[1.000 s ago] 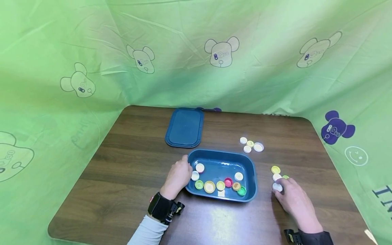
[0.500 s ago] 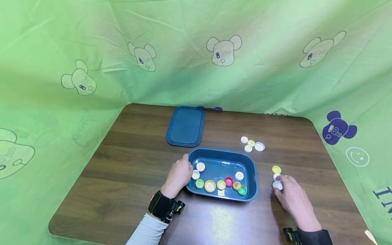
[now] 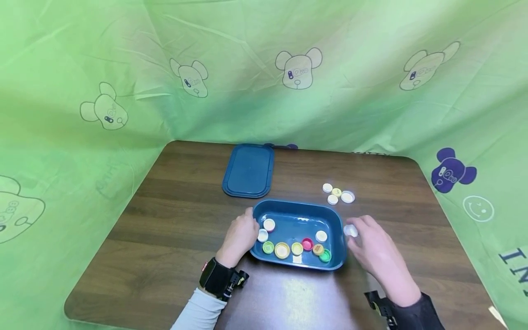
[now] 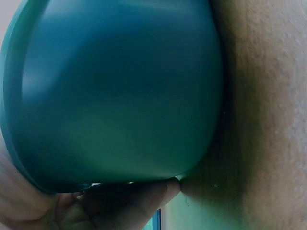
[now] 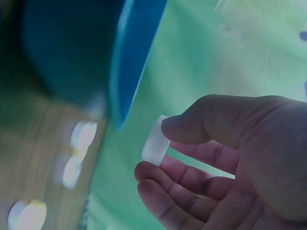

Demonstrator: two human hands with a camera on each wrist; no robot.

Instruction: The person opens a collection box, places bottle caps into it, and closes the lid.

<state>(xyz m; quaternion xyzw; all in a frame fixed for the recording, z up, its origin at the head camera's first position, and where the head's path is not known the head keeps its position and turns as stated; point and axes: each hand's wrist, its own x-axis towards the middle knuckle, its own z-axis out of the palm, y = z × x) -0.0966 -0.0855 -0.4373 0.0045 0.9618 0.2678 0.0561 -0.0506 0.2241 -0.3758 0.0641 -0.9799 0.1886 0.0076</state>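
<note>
I see my left hand [image 3: 239,233] at the left end of the blue box [image 3: 288,228], fingers bent around its smooth, rounded corner. The flat lid [image 3: 249,170] lies behind the box, towards its left, on wood-grained table [image 3: 165,256]. Inside the box, round caps [image 3: 282,250] in white, yellow, green, red and tan sit mostly along the near side. Four loose caps [image 3: 348,196] lie behind its right corner. Just right of the box, my right hand [image 3: 377,252] pinches a ribbed white cap [image 3: 350,230] between thumb and fingers, the box's right rim separating it from those inside
</note>
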